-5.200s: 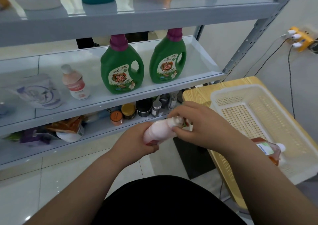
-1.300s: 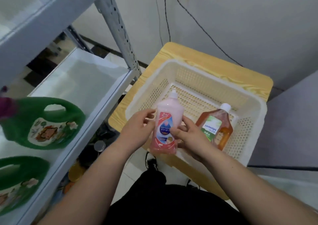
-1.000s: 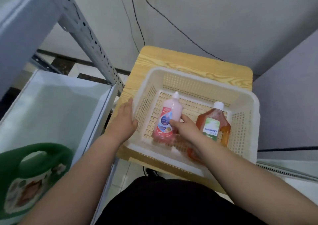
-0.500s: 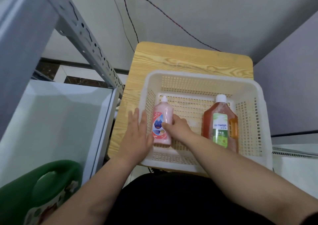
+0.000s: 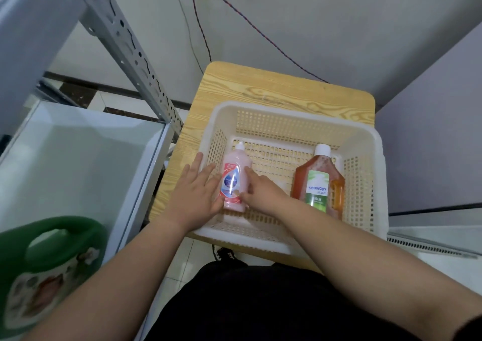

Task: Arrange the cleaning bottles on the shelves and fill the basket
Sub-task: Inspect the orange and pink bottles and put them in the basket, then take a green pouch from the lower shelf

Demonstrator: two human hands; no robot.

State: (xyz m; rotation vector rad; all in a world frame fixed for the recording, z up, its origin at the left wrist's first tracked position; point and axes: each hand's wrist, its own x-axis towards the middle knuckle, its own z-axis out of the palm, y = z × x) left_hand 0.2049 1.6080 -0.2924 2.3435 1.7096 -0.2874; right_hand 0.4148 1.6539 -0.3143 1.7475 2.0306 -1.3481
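The basket is white plastic, rectangular, with a smooth rolled rim and walls and floor pierced by a grid of small square holes; it sits on a pale worktop with printed wood grain and rounded corners. The pink bottle lies flat on the basket floor against the left wall, its white conical cap pointing away; its body is smooth and slim, with a red, white and blue label facing up. The left hand lies flat over the basket's left rim, fingers straight, their tips against the bottle's left side; the right hand grips the bottle from the right, thumb on the label and a finger along its flank. The amber bottle, translucent and flat-shouldered with a white screw cap and a green label, lies well apart on the basket's right side. To the left, a glossy grey shelf carries a green handled jug; a perforated metal post rises beside the worktop.
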